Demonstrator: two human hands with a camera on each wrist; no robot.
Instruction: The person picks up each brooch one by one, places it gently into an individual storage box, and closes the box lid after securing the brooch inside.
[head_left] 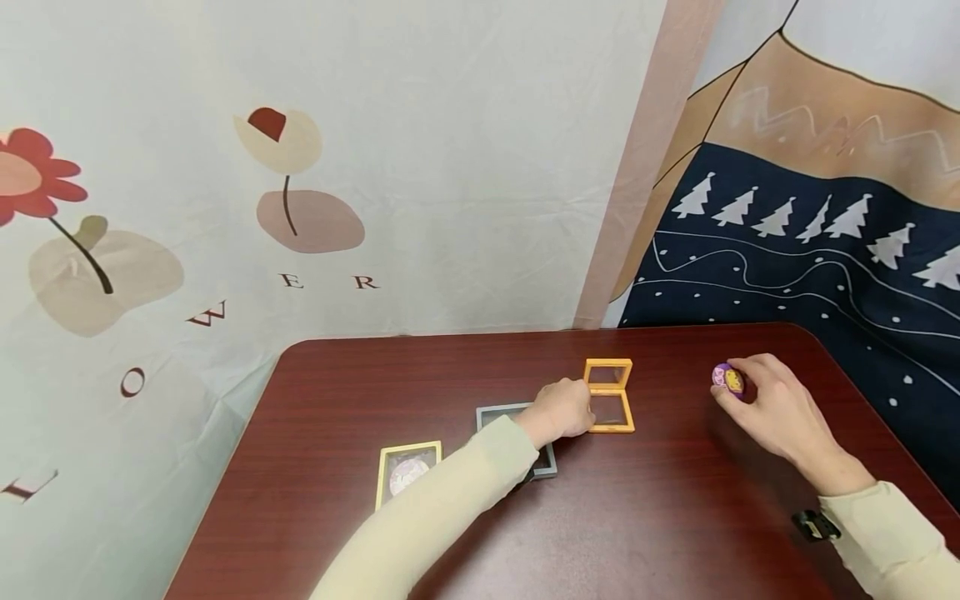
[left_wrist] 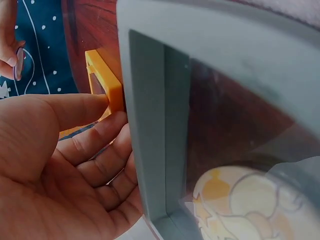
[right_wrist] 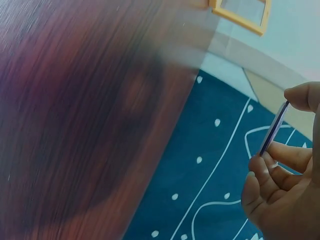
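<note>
My left hand (head_left: pixel 558 410) is at the left side of a small orange display frame (head_left: pixel 609 362) that stands hinged open, its lower half flat and its lid raised. In the left wrist view, thumb and forefinger pinch the edge of the orange frame (left_wrist: pixel 116 95). My right hand (head_left: pixel 780 408) holds a round, flat purple badge (head_left: pixel 727 379) with a yellow picture above the right side of the table. Thumb and fingertips grip this thin badge (right_wrist: pixel 274 129) by its rim, seen edge-on in the right wrist view.
A grey frame (head_left: pixel 501 408) lies partly under my left forearm; in the left wrist view a round patterned badge (left_wrist: pixel 240 205) shows inside it. Farther left lies a yellow frame (head_left: pixel 381 475) with a pale pink badge (head_left: pixel 407 475). Printed cloths hang behind the dark red table (head_left: pixel 337 383).
</note>
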